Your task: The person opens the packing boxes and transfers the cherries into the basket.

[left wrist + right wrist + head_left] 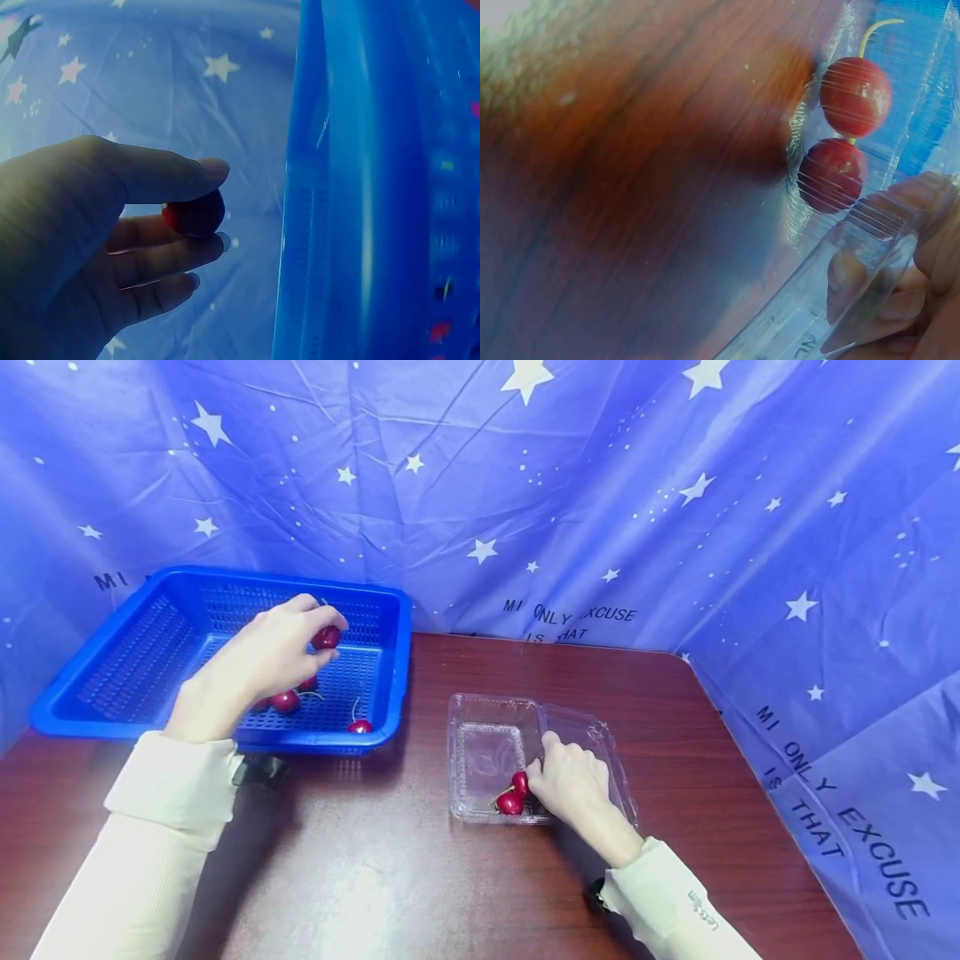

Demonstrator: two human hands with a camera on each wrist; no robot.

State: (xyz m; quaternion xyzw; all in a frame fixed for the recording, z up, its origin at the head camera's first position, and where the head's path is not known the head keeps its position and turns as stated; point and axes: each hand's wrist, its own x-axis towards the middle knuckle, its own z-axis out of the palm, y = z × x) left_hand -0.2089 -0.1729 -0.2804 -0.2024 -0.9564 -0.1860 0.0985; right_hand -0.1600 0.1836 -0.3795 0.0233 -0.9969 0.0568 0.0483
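Note:
In the head view my left hand (pixel 262 652) is over the blue plastic basket (pixel 401 677), pinching a dark red cherry (pixel 326 637) between thumb and fingers. The left wrist view shows that cherry (pixel 195 215) at the fingertips, beside the basket wall (pixel 345 187). More cherries (pixel 286 701) lie on the basket floor, some partly hidden by my hand. To the right, my right hand (pixel 573 781) grips the hinge side of a clear plastic box (pixel 456 760). Two cherries (pixel 855 97) rest inside the box, near its front right corner.
The box's clear lid (pixel 592 727) is folded out to the right, partly under my right hand. Both containers stand on a brown wooden table (pixel 375 860). Behind and to the right hangs a blue star-print curtain (pixel 450 485).

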